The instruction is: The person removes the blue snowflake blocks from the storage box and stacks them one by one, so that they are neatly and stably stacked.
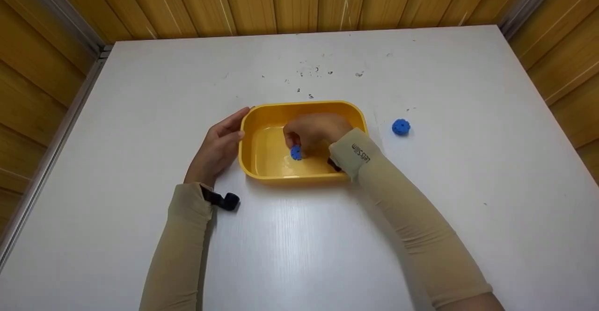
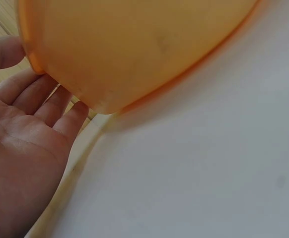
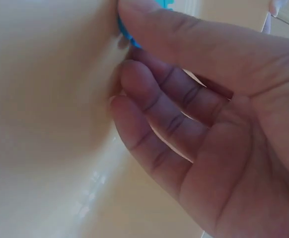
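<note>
A yellow plastic bin point(image 1: 269, 178) sits on the white table with its opening upward. My right hand point(image 1: 313, 131) reaches down inside it and pinches a small blue notched disc point(image 1: 295, 152) between thumb and finger, close over the bin's floor. In the right wrist view the thumb hides most of the blue disc point(image 3: 164, 4); the other fingers bend loosely near the bin's inner surface. At the bin's left end, my left hand point(image 1: 223, 143) rests its fairly straight fingers point(image 2: 72, 119) against the outer wall, with the thumb at the rim.
Another blue notched piece point(image 1: 401, 127) lies on the white table point(image 1: 468, 170), to the right of the bin. Dark scuff marks point(image 1: 330, 73) spot the tabletop behind the bin. Wood-patterned panels point(image 1: 295, 4) stand along the table's back and sides.
</note>
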Demonstrator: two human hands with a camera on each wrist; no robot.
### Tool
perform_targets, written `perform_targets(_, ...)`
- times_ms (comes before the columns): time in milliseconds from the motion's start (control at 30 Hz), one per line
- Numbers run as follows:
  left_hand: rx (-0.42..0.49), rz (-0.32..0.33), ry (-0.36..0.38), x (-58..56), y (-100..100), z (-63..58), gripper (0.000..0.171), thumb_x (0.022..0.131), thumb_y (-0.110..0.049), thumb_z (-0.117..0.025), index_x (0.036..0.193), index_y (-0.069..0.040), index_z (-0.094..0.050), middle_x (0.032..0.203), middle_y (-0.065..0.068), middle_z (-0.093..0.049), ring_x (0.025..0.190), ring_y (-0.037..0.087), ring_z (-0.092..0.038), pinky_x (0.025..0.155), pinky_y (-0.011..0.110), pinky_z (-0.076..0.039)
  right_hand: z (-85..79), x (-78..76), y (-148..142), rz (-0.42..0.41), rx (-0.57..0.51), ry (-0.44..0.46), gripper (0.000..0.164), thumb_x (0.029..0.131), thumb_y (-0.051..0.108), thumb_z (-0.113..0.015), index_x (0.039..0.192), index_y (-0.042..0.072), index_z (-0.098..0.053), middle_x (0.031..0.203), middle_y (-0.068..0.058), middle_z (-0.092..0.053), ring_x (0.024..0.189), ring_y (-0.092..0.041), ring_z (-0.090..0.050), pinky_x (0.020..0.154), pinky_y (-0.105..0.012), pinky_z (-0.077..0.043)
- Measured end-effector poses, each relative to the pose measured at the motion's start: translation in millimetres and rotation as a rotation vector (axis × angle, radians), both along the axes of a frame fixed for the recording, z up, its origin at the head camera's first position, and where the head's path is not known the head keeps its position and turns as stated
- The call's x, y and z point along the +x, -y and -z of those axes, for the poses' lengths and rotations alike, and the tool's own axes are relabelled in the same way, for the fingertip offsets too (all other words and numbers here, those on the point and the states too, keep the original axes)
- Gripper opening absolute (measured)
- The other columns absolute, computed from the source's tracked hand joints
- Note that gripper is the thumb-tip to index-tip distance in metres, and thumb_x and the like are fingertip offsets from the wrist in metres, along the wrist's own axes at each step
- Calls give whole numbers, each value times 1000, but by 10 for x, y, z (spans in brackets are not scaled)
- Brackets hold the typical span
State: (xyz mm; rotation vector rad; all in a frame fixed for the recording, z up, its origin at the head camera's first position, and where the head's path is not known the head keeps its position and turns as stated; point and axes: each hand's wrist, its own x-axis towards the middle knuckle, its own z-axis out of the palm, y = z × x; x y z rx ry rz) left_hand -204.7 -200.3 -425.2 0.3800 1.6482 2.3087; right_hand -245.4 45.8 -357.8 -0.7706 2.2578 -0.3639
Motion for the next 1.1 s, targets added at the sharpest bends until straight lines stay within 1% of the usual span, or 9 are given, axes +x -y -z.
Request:
perform_targets(167, -2, -4, 12, -6, -3, 6, 55, 95, 3, -51, 147, -6, -37, 153, 6, -38, 142, 20, -35, 113, 27, -35, 11, -27, -11, -6, -24, -27, 17, 83, 7, -72, 94, 13, -60, 90, -2, -57, 85, -20, -50, 71, -27, -43)
perform_targets(367, -4, 6, 8, -9, -1, 11, 55, 95, 4, -50, 147, -7, -38, 154, 6, -37, 142, 19, -34, 113, 27, -35, 15, -37, -23, 16, -71, -40, 11, 85, 5, -69, 91, 12, -63, 90, -3, -60, 81, -20, -51, 68, -25, -45)
perform_targets(600, 16, 1, 25, -9, -8, -4, 55, 94, 5, -50, 147, -5, -37, 153, 8, -37, 142, 20, -35, 113, 27, -35, -3, -46, -56, -16, -111, -102, 9, 87, 3, -66, 90, 12, -66, 85, -3, -62, 76, -18, -53, 68, -24, -47)
perform_targets(767, 30, -6, 34, -14, -6, 2, 57, 94, 5, -50, 148, -4, -35, 153, 9, -37, 142, 21, -35, 113, 28, -36, -32, -48, -87, -28, -126, -118, 14, 88, 0, -61, 93, 11, -68, 89, -3, -65, 78, -18, -54, 71, -24, -50)
perform_targets(933, 34, -4, 35, -16, -2, 4, 57, 94, 5, -50, 148, -3, -34, 154, 8, -37, 142, 20, -35, 113, 28, -35, -53, -53, -111, 4, -95, -121, 9, 90, 6, -63, 94, 13, -67, 91, -4, -61, 84, -20, -54, 75, -26, -49)
perform_targets(1100, 38, 6, 34, -8, 9, 2, 57, 94, 4, -50, 149, -3, -33, 154, 7, -37, 143, 20, -33, 114, 28, -34, -77, -68, -136, 16, -94, -119, 9, 90, 6, -64, 94, 14, -67, 93, -4, -60, 86, -21, -54, 75, -27, -49)
